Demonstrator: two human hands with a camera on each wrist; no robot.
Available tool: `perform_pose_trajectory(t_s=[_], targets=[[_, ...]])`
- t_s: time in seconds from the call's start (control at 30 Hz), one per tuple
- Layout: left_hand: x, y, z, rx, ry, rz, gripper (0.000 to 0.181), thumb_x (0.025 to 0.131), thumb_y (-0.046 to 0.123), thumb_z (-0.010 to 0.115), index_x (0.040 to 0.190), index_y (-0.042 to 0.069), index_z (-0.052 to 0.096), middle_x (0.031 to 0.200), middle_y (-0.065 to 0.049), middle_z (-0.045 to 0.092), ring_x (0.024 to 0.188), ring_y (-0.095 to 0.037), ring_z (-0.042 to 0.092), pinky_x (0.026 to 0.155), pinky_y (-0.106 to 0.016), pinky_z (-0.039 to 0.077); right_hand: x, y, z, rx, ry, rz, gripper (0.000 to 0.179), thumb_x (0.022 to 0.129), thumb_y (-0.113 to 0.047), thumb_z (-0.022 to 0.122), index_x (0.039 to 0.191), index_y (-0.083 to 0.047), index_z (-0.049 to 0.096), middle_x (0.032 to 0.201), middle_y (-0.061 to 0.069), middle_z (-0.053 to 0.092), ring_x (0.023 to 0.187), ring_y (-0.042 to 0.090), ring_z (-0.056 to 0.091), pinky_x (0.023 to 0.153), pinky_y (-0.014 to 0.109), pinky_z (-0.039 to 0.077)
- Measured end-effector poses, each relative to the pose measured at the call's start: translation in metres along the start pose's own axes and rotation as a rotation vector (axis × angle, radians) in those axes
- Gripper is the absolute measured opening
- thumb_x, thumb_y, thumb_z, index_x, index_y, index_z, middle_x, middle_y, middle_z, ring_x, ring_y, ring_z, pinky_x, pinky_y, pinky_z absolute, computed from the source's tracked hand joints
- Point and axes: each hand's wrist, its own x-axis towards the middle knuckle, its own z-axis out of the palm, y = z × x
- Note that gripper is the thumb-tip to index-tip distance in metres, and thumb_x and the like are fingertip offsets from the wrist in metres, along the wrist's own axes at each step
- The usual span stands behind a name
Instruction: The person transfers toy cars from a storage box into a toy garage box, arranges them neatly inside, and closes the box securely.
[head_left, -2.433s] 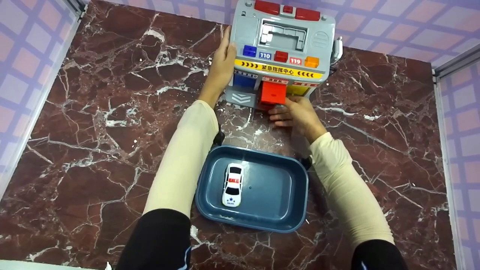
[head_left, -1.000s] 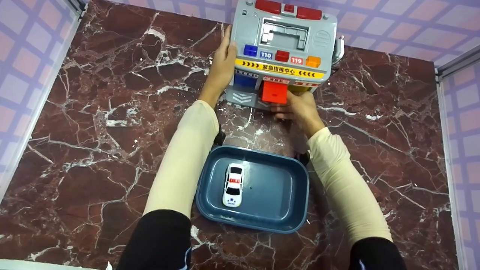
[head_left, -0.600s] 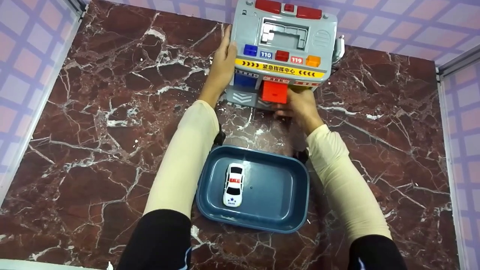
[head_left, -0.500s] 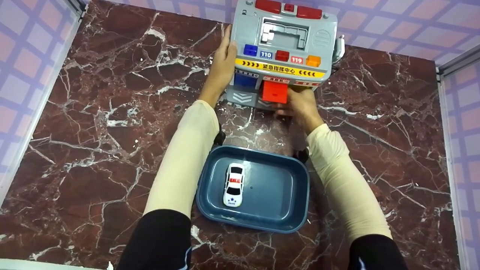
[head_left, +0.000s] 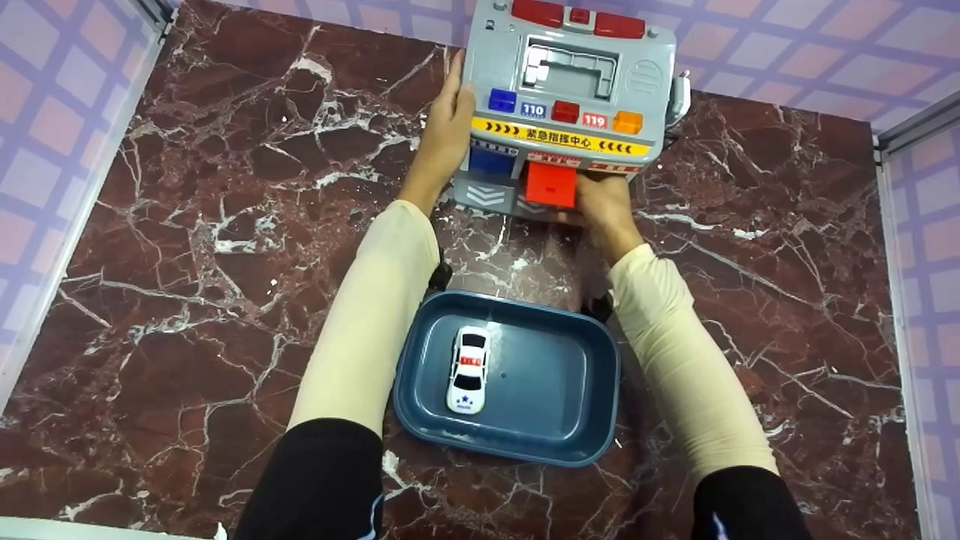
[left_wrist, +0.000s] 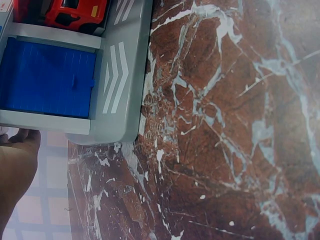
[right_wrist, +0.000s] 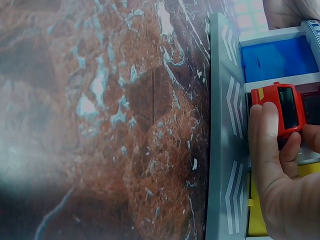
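We had a dark red, white-veined, marble-look tabletop (head_left: 202,360) between purple-and-pink checked wall panels (head_left: 780,45). Two cream fabric sleeves (head_left: 360,315) came in from our side, one either side of the tray.

Next down: a boxy grey plastic toy station (head_left: 568,97) with a yellow front band, near the far panel, bays facing us. Nearer, apart from it, a blue-grey rectangular plastic tray (head_left: 540,375).

Left hand (head_left: 446,131) lay along the station's left wall, fingers straight, bracing it. Right hand (right_wrist: 280,170) was at the middle bay: two fingers straight against the front of the toy vehicle there, another bent at its side. We didn't see it gripped.

Obstructions: a raised red plastic door (head_left: 551,186) jutted over the middle bay and hid the vehicle from the head view; the right hand covered part of the yellow plastic door (right_wrist: 257,215).

Contents: the middle bay held the red toy vehicle with dark windows (right_wrist: 272,94), nose outward, mostly inside. The left bay's blue plastic door (left_wrist: 47,75) was down. The tray held one white toy police car (head_left: 466,375), upright, left of centre, nose toward us.
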Motion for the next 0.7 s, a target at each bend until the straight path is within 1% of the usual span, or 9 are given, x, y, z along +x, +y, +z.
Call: perform_pose_trajectory(t_s=[0.13,0.2,0.33,0.43,0.53,0.57,0.63,0.7], targets=[[0.003,-0.003,0.000,-0.010,-0.001,-0.007,0.059,0.110,0.031,0.033,0.162,0.029,0.007,0.167,0.007,0.019,0.149,-0.002,0.019,0.119,-0.014,0.012,0.001,0.001,0.001,0.019,0.005,-0.011,0.015,0.097,-0.003,0.057,0.111,-0.001,0.060,0.072,0.009,0.065,0.053,0.016,0.065,0.045,0.027,0.056],[0.004,-0.004,0.000,-0.009,0.001,-0.005,0.059,0.110,0.032,0.033,0.162,0.029,0.007,0.167,0.008,0.017,0.149,-0.002,0.019,0.120,-0.014,0.012,0.001,0.001,0.002,0.035,0.010,-0.015,0.014,0.097,-0.002,0.057,0.110,-0.001,0.060,0.071,0.009,0.064,0.050,0.016,0.063,0.044,0.028,0.056],[0.004,-0.004,0.001,-0.015,0.002,-0.007,0.058,0.110,0.031,0.033,0.162,0.029,0.007,0.167,0.006,0.018,0.149,-0.003,0.020,0.120,-0.014,0.013,0.001,0.001,0.004,0.054,0.019,-0.038,0.013,0.098,-0.002,0.056,0.110,-0.001,0.060,0.073,0.010,0.063,0.047,0.017,0.062,0.043,0.029,0.055],[0.002,-0.003,0.001,-0.021,-0.003,-0.018,0.058,0.110,0.031,0.033,0.162,0.030,0.007,0.166,0.006,0.021,0.149,-0.005,0.022,0.120,-0.015,0.014,0.001,0.001,0.007,0.060,0.029,-0.084,0.015,0.099,-0.003,0.056,0.113,0.000,0.060,0.079,0.012,0.064,0.051,0.018,0.065,0.045,0.032,0.058],[0.002,-0.002,0.001,-0.012,-0.004,-0.019,0.058,0.110,0.032,0.033,0.162,0.030,0.006,0.167,0.006,0.019,0.149,-0.004,0.020,0.120,-0.016,0.013,0.000,0.002,0.010,0.044,0.037,-0.138,0.020,0.098,-0.001,0.057,0.117,0.002,0.062,0.088,0.012,0.066,0.059,0.018,0.067,0.052,0.033,0.060],[0.002,-0.002,0.001,-0.014,-0.005,-0.023,0.059,0.110,0.032,0.033,0.162,0.031,0.006,0.167,0.007,0.018,0.149,-0.004,0.020,0.120,-0.015,0.013,0.000,0.001,0.011,0.035,0.042,-0.152,0.021,0.097,0.000,0.057,0.118,0.003,0.062,0.092,0.011,0.066,0.063,0.016,0.068,0.055,0.031,0.061],[0.002,-0.002,0.000,-0.007,-0.003,-0.020,0.059,0.110,0.033,0.033,0.162,0.031,0.006,0.167,0.008,0.017,0.150,-0.003,0.018,0.120,-0.015,0.012,0.000,0.001,0.011,0.014,0.047,-0.159,0.023,0.096,0.000,0.058,0.119,0.004,0.063,0.094,0.009,0.066,0.066,0.014,0.067,0.058,0.030,0.061],[0.002,-0.003,0.000,-0.006,-0.003,-0.015,0.059,0.110,0.033,0.033,0.162,0.030,0.006,0.167,0.008,0.016,0.150,-0.003,0.018,0.120,-0.015,0.012,-0.001,0.001,0.011,0.016,0.038,-0.135,0.023,0.097,-0.002,0.058,0.119,0.003,0.063,0.092,0.009,0.066,0.065,0.014,0.067,0.058,0.030,0.061]])
